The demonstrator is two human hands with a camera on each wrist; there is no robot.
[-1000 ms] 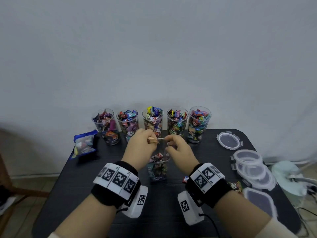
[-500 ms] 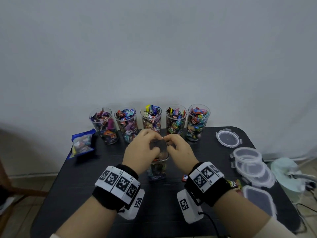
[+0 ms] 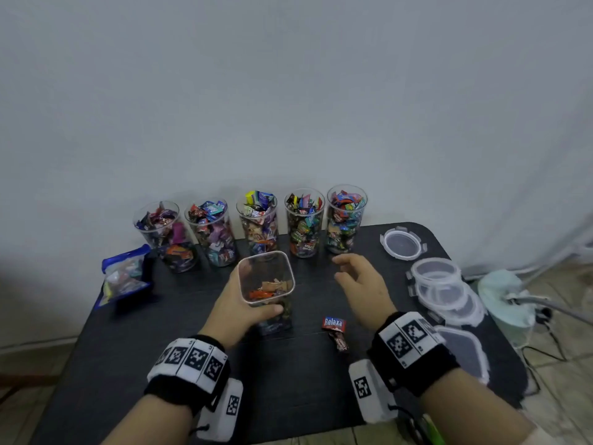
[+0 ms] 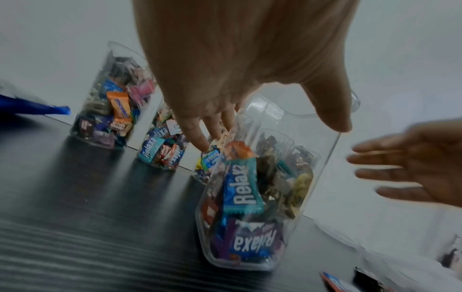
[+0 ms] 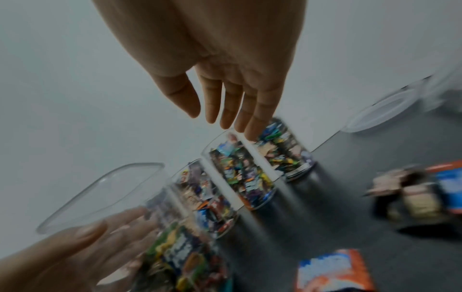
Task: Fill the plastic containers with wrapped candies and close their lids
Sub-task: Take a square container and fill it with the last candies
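The square container (image 3: 266, 285), clear plastic and partly filled with wrapped candies (image 4: 243, 189), stands on the dark worktop (image 3: 128, 364) near its middle, lidless. The left hand (image 3: 239, 311) has its grip clamped on it: thumb across the near wall, fingers (image 4: 200, 134) curled round the far side. The right hand (image 3: 361, 285) hovers just right of the container, apart from it, its grip loose and spread, holding nothing. Between that hand's wrist and the container two loose candies (image 3: 335, 330) lie on the worktop, one red and marked "Relaxa". Behind, along the wall, stand five round cups (image 3: 258, 224) heaped with candies. A blue bag (image 3: 123, 274) lies at the left edge. To the right lie a single round lid (image 3: 402, 244), a stack of round lids (image 3: 444, 289) and a squarish lid (image 3: 465, 351).
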